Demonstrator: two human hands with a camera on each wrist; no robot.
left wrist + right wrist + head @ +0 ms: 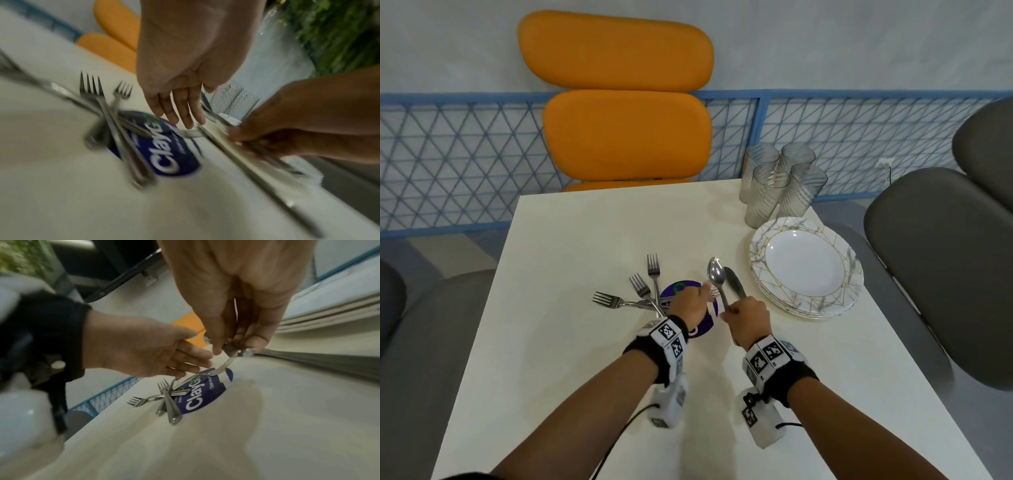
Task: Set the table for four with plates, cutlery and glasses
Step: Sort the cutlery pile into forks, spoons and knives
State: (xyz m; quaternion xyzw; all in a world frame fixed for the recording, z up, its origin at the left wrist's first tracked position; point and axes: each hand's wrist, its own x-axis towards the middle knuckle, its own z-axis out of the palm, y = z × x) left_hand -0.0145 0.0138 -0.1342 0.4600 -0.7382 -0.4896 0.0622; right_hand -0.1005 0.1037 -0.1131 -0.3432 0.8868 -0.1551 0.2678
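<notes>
My right hand (748,320) grips the handles of a spoon (717,274) and a knife (734,282), which point up and away above the white table (571,377). My left hand (690,301) hovers just left of it with straight fingers (185,113), holding nothing. A fork lies just under its fingertips. Several more forks (643,291) lie fanned in a loose pile to its left, also seen as the fork pile (164,395). A stack of marbled plates (804,267) sits at the right edge. Several ribbed glasses (780,185) stand behind it.
A round purple sticker (707,320) marks the table under my hands. An orange chair (619,137) stands at the far side, grey chairs at the right (935,274) and left (431,342). A blue mesh fence (465,154) runs behind.
</notes>
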